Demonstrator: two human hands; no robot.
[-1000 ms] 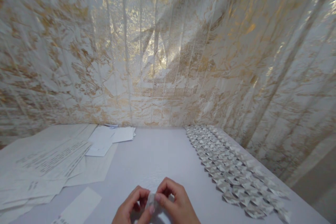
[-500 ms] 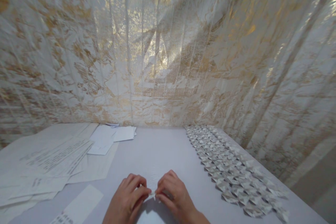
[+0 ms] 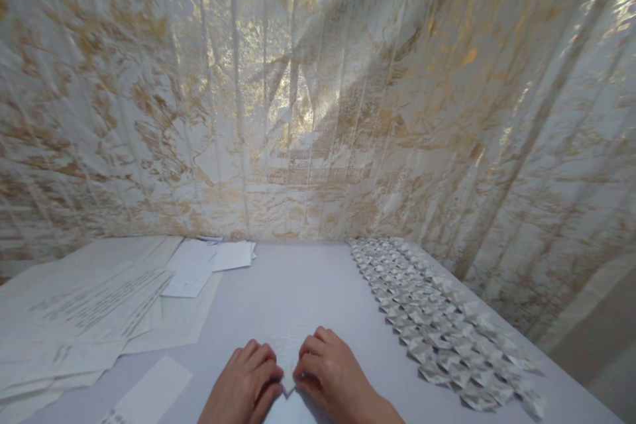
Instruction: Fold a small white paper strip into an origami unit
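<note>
Between my two hands, low in the middle of the head view, is a small folded piece of paper (image 3: 288, 391) with a V-shaped lower edge. My left hand (image 3: 247, 376) is closed, its thumb and fingertips pinching the paper's left side. From the right, my right hand (image 3: 330, 371) pinches the other side with curled fingers. Much of the paper is hidden behind the fingertips. A pale sheet or bright patch shows on the table just below it, and I cannot tell which.
Printed sheets (image 3: 89, 305) spread over the left of the white table (image 3: 293, 285), with a loose paper strip (image 3: 149, 394) nearer me. White paper pieces (image 3: 189, 271) lie at the back left. Rows of folded paper pieces (image 3: 427, 318) line the right. A gold-patterned curtain (image 3: 298, 112) hangs behind.
Both hands have come slightly lower and stay close together. The paper has gone from a tilted, thin edge to a V-shaped point facing down between the fingertips.
</note>
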